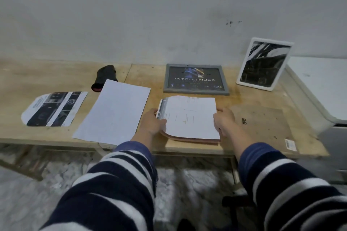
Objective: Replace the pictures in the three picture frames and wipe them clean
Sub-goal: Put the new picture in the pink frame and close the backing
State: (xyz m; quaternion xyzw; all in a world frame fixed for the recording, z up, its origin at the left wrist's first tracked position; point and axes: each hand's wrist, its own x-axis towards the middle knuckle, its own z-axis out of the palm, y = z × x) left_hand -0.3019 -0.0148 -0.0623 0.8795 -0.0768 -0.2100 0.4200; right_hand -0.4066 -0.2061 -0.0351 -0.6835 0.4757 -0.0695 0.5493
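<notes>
Both hands on paper-topped frame

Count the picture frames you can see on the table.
3: a grey frame lying flat at centre back, a white frame leaning against the wall to its right, and a pinkish frame under the paper between the hands.
</notes>
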